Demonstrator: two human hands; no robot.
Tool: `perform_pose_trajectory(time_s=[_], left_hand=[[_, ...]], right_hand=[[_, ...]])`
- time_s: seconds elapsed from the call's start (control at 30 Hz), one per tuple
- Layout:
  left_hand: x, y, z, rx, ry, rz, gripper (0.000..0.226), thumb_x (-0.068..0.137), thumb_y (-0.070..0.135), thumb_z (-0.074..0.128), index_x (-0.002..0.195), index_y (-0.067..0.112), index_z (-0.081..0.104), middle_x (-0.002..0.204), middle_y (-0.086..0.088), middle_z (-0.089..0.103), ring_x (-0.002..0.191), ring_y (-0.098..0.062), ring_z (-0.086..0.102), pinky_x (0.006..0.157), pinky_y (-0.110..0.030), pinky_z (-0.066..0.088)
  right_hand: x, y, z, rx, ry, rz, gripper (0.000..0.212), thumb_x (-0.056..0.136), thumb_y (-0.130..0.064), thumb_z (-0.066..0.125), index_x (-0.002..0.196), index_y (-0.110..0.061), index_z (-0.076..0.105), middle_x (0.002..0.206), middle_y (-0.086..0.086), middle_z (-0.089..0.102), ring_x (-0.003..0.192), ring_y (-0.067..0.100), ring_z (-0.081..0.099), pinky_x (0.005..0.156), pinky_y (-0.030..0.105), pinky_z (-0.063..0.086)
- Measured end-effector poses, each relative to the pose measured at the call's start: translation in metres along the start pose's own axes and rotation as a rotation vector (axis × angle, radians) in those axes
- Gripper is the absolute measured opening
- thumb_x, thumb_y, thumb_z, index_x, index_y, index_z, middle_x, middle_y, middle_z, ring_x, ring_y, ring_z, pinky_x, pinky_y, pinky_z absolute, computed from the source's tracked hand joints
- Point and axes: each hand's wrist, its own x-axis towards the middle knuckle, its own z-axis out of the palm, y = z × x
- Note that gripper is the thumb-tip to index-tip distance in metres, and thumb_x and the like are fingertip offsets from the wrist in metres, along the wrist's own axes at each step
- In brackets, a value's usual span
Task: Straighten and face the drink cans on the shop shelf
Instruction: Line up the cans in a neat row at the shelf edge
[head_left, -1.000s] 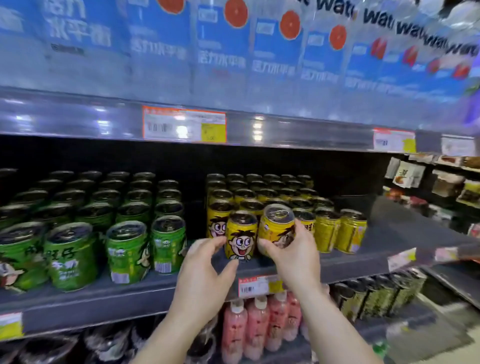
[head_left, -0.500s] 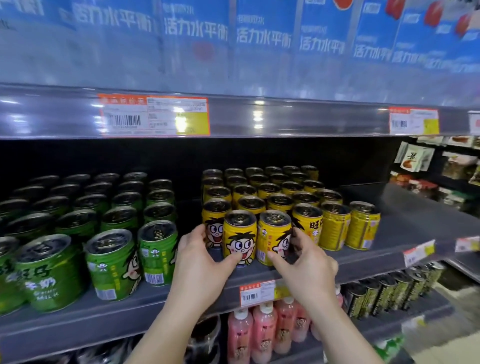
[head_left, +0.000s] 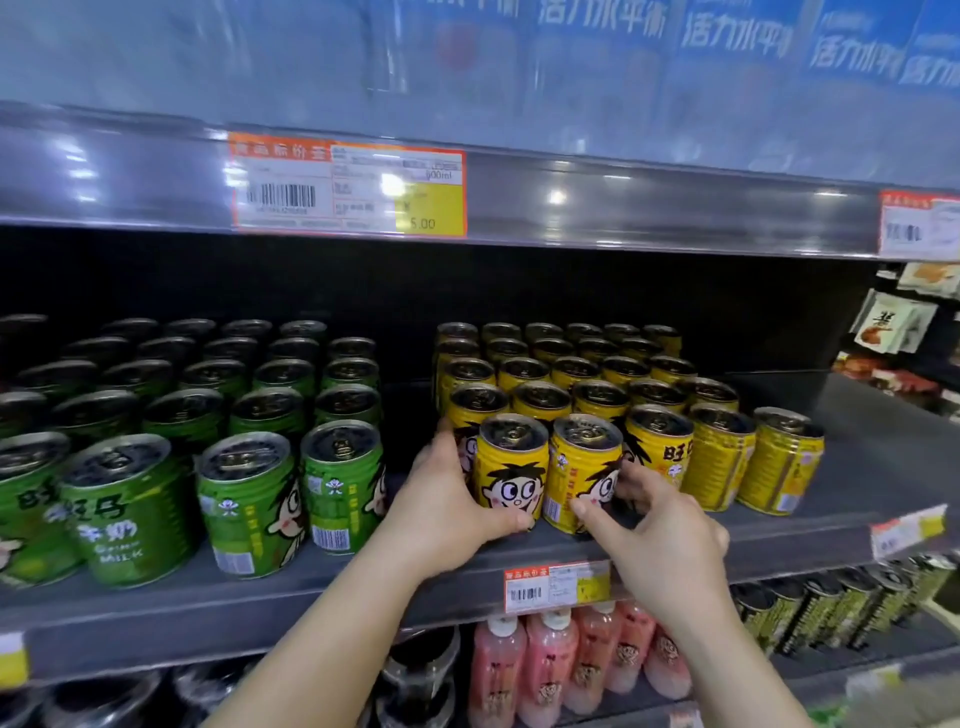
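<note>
- Step: you are facing the front yellow cans beside the shelf price tag (head_left: 556, 586).
- Left hand (head_left: 447, 512) gripping face-forward can (head_left: 511, 470).
- Right hand (head_left: 660, 540) pinching turned can (head_left: 584, 470); next, likely rotating its face forward.

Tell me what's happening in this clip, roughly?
A person is facing small yellow ribbed drink cans on a dark shop shelf. The left hand curls around the front yellow can with the cartoon face turned outward. The right hand pinches the neighbouring yellow can, whose face is turned partly sideways. Both cans stand upright on the shelf. Green cans of the same kind stand to the left, untouched.
</note>
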Motion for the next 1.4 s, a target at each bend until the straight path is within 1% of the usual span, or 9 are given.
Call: perform_pose_trajectory(time_s=[0.23, 0.4, 0.6, 0.83, 0.97, 1.07, 1.17, 1.27, 1.4], left_hand=[[-0.005, 0.003, -0.009, -0.003, -0.065, 0.004, 0.098, 0.060, 0.041, 0.086, 0.136, 0.046, 0.024, 0.123, 0.022, 0.052, 0.114, 0.001, 0.049, 0.098, -0.020, 0.039], [-0.014, 0.002, -0.012, -0.027, -0.144, -0.055, 0.089, 0.064, 0.049, 0.077, 0.140, 0.044, 0.030, 0.125, 0.016, 0.063, 0.118, -0.004, 0.057, 0.105, -0.038, 0.043], [-0.024, 0.007, -0.002, 0.045, 0.006, -0.113, 0.065, 0.072, 0.031, 0.077, 0.129, 0.031, 0.046, 0.116, 0.012, 0.067, 0.108, -0.005, 0.062, 0.100, -0.039, 0.048], [-0.027, 0.008, 0.003, 0.061, 0.056, -0.128, 0.053, 0.076, 0.032, 0.077, 0.121, 0.032, 0.050, 0.110, 0.012, 0.070, 0.104, -0.004, 0.064, 0.096, -0.039, 0.051], [-0.032, 0.018, 0.001, 0.064, 0.058, -0.148, 0.074, 0.067, 0.039, 0.081, 0.131, 0.033, 0.044, 0.115, 0.017, 0.066, 0.108, -0.003, 0.061, 0.101, -0.038, 0.048], [-0.052, 0.036, 0.013, 0.114, 0.331, -0.143, 0.103, 0.068, 0.038, 0.083, 0.149, 0.021, 0.022, 0.129, 0.017, 0.051, 0.123, -0.008, 0.049, 0.104, -0.031, 0.039], [-0.073, 0.053, 0.039, 0.138, 0.606, 0.015, 0.074, 0.070, 0.033, 0.081, 0.135, 0.020, 0.047, 0.111, 0.023, 0.051, 0.110, -0.008, 0.053, 0.090, -0.023, 0.041], [-0.072, 0.060, 0.064, 0.121, 0.555, 0.107, 0.055, 0.074, 0.027, 0.078, 0.121, 0.032, 0.052, 0.102, 0.025, 0.049, 0.098, 0.005, 0.052, 0.077, -0.009, 0.038], [-0.063, 0.058, 0.077, 0.068, 0.479, 0.050, 0.049, 0.075, 0.029, 0.077, 0.118, 0.028, 0.054, 0.101, 0.017, 0.057, 0.094, 0.002, 0.054, 0.080, -0.019, 0.046]], right_hand=[[0.013, 0.009, -0.007, 0.070, -0.058, -0.094, 0.060, 0.076, -0.059, 0.063, 0.127, -0.028, 0.054, 0.110, -0.016, 0.065, 0.107, 0.012, 0.056, 0.082, 0.029, 0.021], [0.016, 0.011, -0.004, 0.050, -0.061, -0.206, 0.057, 0.072, -0.068, 0.059, 0.115, -0.031, 0.056, 0.085, -0.021, 0.058, 0.100, 0.010, 0.056, 0.084, 0.032, 0.027], [0.017, 0.015, 0.005, 0.031, -0.143, -0.325, 0.071, 0.083, -0.064, 0.048, 0.143, -0.028, 0.030, 0.111, -0.010, 0.064, 0.107, 0.015, 0.055, 0.088, 0.031, 0.028], [0.017, 0.013, 0.012, 0.112, -0.070, -0.277, 0.068, 0.074, -0.065, 0.061, 0.130, -0.030, 0.045, 0.105, -0.012, 0.068, 0.104, 0.013, 0.060, 0.089, 0.032, 0.034], [0.010, 0.011, 0.006, 0.122, -0.081, -0.296, 0.069, 0.073, -0.067, 0.060, 0.130, -0.029, 0.047, 0.109, -0.014, 0.065, 0.106, 0.010, 0.058, 0.090, 0.031, 0.032], [0.010, 0.026, -0.017, 0.194, 0.029, -0.279, 0.062, 0.074, -0.063, 0.063, 0.126, -0.031, 0.051, 0.107, -0.019, 0.060, 0.106, 0.007, 0.054, 0.092, 0.032, 0.032], [0.025, 0.047, -0.041, 0.170, 0.199, -0.185, 0.059, 0.075, -0.051, 0.069, 0.125, -0.025, 0.050, 0.095, -0.015, 0.057, 0.098, 0.014, 0.057, 0.091, 0.040, 0.042], [0.035, 0.051, -0.045, -0.061, 0.046, -0.233, 0.074, 0.081, -0.052, 0.063, 0.143, -0.034, 0.028, 0.094, -0.010, 0.057, 0.093, 0.015, 0.056, 0.087, 0.042, 0.042], [0.036, 0.050, -0.045, -0.077, 0.027, -0.287, 0.060, 0.080, -0.049, 0.065, 0.134, -0.033, 0.042, 0.101, -0.003, 0.059, 0.098, 0.022, 0.057, 0.084, 0.040, 0.041]])
